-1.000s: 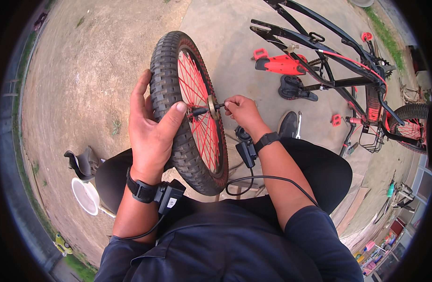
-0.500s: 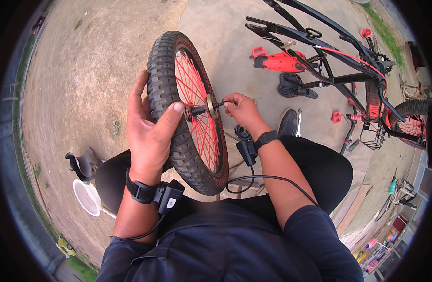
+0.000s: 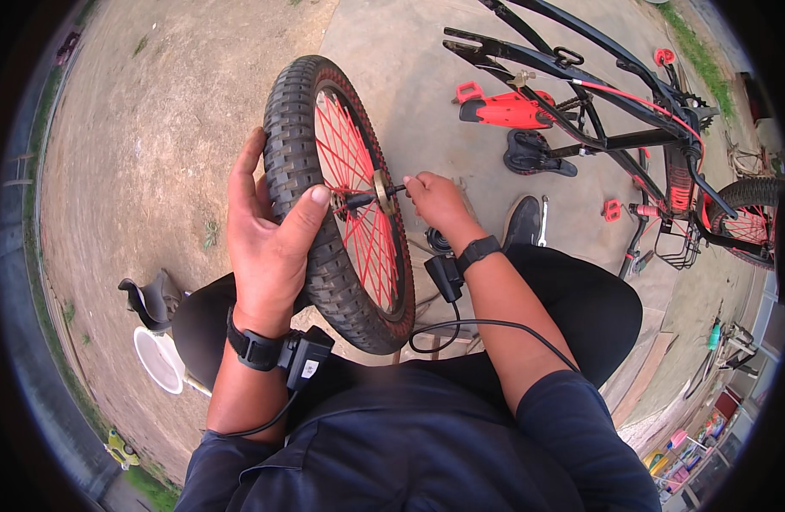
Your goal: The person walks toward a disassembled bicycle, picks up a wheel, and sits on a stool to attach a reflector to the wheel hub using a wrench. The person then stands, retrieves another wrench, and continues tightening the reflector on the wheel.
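Note:
Upright before me stands a small bicycle wheel (image 3: 292, 141) with a knobby black tyre and red spokes. Its left side is gripped by my left hand (image 3: 273, 230), the thumb over the tyre toward the spokes and the fingers round the tread. At the wheel's right side my right hand (image 3: 442, 205) pinches the end of the axle (image 3: 398, 189) with thumb and curled forefinger. A brass-coloured disc (image 3: 381, 191) sits round the axle beside the hub. Whether a small nut lies within the right fingertips is hidden.
At the right an upended bicycle frame (image 3: 614, 141) rests on the concrete, its black saddle (image 3: 529, 154) down beside a red mudguard (image 3: 512, 109). A wrench (image 3: 543, 222) lies by my shoe (image 3: 522, 224). Left of my knee are a white basin (image 3: 158, 360) and a dark curved piece (image 3: 154, 299).
The wheel and my left hand have shifted slightly left. My right fingers have curled closer together at the axle's end.

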`<state>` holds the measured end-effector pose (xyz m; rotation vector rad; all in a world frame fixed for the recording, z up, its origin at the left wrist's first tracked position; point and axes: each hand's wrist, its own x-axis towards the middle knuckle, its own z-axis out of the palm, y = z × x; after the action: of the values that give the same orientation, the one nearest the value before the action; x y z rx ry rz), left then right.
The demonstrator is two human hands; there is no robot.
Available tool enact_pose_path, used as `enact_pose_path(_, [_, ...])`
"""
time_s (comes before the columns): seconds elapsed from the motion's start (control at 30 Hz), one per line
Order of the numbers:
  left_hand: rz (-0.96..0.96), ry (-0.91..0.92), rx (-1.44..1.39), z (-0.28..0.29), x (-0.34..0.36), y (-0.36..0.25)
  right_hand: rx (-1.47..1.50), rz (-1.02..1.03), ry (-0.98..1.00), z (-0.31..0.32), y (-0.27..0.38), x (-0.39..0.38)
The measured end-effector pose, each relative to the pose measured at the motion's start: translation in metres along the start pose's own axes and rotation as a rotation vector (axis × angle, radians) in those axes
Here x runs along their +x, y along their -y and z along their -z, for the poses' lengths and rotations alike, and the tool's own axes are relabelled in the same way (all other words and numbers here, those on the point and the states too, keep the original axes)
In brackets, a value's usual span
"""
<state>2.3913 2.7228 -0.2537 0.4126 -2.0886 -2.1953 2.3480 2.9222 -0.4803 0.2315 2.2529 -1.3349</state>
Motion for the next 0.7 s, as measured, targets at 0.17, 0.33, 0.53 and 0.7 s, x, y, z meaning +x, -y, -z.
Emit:
enact_pose_path(0.17, [-0.004, -0.006, -0.009, 0.002, 0.000, 0.000, 0.050, 0.082, 0.071, 0.009, 0.005, -0.003])
enact_pose_path(0.33, [0.015, -0.011, -0.011, 0.003, 0.000, -0.003, 0.181, 0.092, 0.111, 0.010, 0.005, -0.003])
enact_pose_path(0.53, [-0.028, -0.030, 0.025, 0.021, 0.005, 0.001, 0.104, 0.248, 0.046, 0.001, 0.007, -0.007])
enact_pose_path(0.7, [0.097, -0.052, 0.026, 0.059, 0.007, -0.001, -0.079, 0.416, -0.061, -0.017, 0.028, -0.018])
